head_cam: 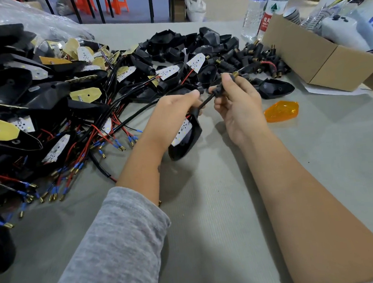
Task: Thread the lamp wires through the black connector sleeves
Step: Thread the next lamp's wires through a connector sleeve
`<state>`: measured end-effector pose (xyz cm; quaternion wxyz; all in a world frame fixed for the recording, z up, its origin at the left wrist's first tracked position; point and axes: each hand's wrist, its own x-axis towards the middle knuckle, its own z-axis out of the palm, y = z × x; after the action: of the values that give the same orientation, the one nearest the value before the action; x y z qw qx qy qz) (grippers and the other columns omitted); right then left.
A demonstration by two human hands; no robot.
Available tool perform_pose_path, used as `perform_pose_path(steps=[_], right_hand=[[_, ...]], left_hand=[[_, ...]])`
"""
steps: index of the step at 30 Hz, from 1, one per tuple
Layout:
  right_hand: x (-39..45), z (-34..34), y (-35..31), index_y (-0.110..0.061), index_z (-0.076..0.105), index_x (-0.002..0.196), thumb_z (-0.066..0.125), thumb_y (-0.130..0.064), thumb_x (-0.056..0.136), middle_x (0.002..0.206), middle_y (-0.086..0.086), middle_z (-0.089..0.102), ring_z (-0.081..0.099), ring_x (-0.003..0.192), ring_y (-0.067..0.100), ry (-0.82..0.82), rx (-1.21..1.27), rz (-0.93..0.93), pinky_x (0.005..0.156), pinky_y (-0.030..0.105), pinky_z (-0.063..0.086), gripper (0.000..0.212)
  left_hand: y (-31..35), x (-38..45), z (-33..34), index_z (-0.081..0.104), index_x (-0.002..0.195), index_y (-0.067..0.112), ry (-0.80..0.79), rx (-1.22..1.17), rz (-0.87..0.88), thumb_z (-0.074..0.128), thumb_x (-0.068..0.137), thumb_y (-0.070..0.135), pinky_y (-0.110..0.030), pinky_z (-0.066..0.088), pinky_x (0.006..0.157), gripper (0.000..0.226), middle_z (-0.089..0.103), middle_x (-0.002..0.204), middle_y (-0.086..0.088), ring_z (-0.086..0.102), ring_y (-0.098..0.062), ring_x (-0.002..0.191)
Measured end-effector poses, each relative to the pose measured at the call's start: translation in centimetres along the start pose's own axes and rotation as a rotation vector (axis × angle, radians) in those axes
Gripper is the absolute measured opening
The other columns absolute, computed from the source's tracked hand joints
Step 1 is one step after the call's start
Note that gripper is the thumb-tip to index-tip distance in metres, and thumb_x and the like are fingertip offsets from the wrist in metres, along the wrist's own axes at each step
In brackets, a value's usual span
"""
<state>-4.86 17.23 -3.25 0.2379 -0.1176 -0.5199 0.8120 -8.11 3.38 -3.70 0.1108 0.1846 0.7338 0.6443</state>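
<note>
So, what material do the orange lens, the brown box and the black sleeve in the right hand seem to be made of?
Orange lens: likely moulded plastic, translucent and glossy; light glows through it.
Brown box: corrugated cardboard by its look, matt brown with folded flaps.
Black sleeve, pinched by the right hand: probably rubber or soft plastic, matt; its ribbed form suggests this, but I cannot be sure.

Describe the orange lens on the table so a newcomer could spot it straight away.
Start at the cardboard box on the table's right side. Just in front of it, right of the right hand, lies the orange lens, alone on the cloth. It is the only translucent amber piece; neighbouring parts are black.
</note>
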Motion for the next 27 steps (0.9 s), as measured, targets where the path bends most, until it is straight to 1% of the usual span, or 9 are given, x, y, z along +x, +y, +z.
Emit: perform_pose_path(steps=[2,7,11,13,18,21,24,26,27], right_hand=[[-0.06,-0.12,-0.18,-0.014,0.058,0.085,0.059,-0.014,0.097,0.064,0.001,0.066,0.050,0.050,0.010,0.011,0.063,0.016,0.053,0.021,0.046,0.012],[-0.27,-0.12,-0.26,-0.013,0.054,0.082,0.059,-0.015,0.097,0.062,0.000,0.064,0.051,0.052,0.012,-0.026,0.045,0.046,0.054,0.022,0.046,0.016],[-0.58,0.39,0.25,-0.012,0.055,0.084,0.059,-0.016,0.097,0.069,0.003,0.062,0.052,0.055,0.012,-0.112,-0.201,0.016,0.059,0.024,0.044,0.013],[-0.74,0.58,0.41,-0.012,0.056,0.086,0.060,-0.016,0.096,0.069,0.002,0.062,0.051,0.057,0.013,-0.130,-0.255,-0.004,0.061,0.026,0.043,0.012],[-0.55,0.28,0.15,-0.016,0.058,0.084,0.060,-0.018,0.096,0.068,-0.003,0.066,0.050,0.054,0.010,-0.093,-0.151,-0.002,0.058,0.022,0.044,0.013],[-0.30,0.11,0.04,-0.017,0.058,0.086,0.059,-0.019,0.097,0.073,0.002,0.069,0.050,0.052,0.010,-0.031,-0.036,0.009,0.054,0.020,0.044,0.011],[-0.21,-0.04,0.06,-0.017,0.055,0.081,0.060,-0.019,0.097,0.081,0.009,0.066,0.051,0.054,0.012,0.005,0.024,0.027,0.055,0.021,0.046,0.017],[-0.20,-0.10,0.00,-0.015,0.055,0.082,0.059,-0.018,0.097,0.081,0.010,0.067,0.051,0.055,0.013,0.001,0.045,0.033,0.056,0.022,0.046,0.016],[-0.22,-0.09,-0.05,-0.014,0.055,0.083,0.059,-0.018,0.097,0.081,0.009,0.066,0.051,0.056,0.013,-0.005,0.047,0.034,0.056,0.022,0.047,0.015]], left_hand=[[-0.04,-0.05,0.10,0.077,0.077,0.020,-0.027,0.035,0.016,0.059,0.093,0.033,-0.026,0.049,0.086,0.027,0.075,0.080,0.006,0.066,-0.006,0.082],[-0.10,-0.19,0.10,0.074,0.079,0.022,-0.011,0.144,0.102,0.060,0.093,0.019,-0.035,0.052,0.087,0.021,0.072,0.073,0.009,0.067,-0.024,0.089],[-0.22,-0.20,0.06,0.074,0.085,0.013,-0.012,0.114,0.145,0.056,0.096,0.014,-0.027,0.050,0.084,0.021,0.071,0.074,0.004,0.063,-0.008,0.078],[-0.30,-0.10,0.16,0.073,0.085,0.013,0.008,0.098,0.142,0.055,0.097,0.013,-0.027,0.051,0.084,0.022,0.072,0.079,-0.002,0.064,-0.007,0.077],[-0.16,0.18,0.55,0.069,0.088,0.020,0.014,0.032,0.093,0.053,0.096,0.025,-0.028,0.051,0.079,0.018,0.070,0.073,0.005,0.064,-0.010,0.077],[-0.22,0.23,0.61,0.066,0.100,0.028,0.064,0.002,0.045,0.052,0.088,0.037,-0.027,0.050,0.087,0.020,0.070,0.096,0.004,0.065,-0.011,0.097],[-0.17,0.04,0.56,0.068,0.101,0.027,0.050,0.069,0.097,0.051,0.096,0.030,-0.018,0.046,0.086,0.017,0.067,0.106,-0.004,0.060,-0.005,0.093],[-0.08,-0.10,0.61,0.069,0.101,0.026,0.030,0.077,0.147,0.048,0.101,0.023,-0.013,0.046,0.083,0.021,0.067,0.102,-0.002,0.058,-0.002,0.089],[-0.05,-0.17,0.62,0.069,0.101,0.025,0.022,0.052,0.148,0.046,0.102,0.021,-0.017,0.049,0.084,0.023,0.067,0.096,0.002,0.059,-0.003,0.087]])
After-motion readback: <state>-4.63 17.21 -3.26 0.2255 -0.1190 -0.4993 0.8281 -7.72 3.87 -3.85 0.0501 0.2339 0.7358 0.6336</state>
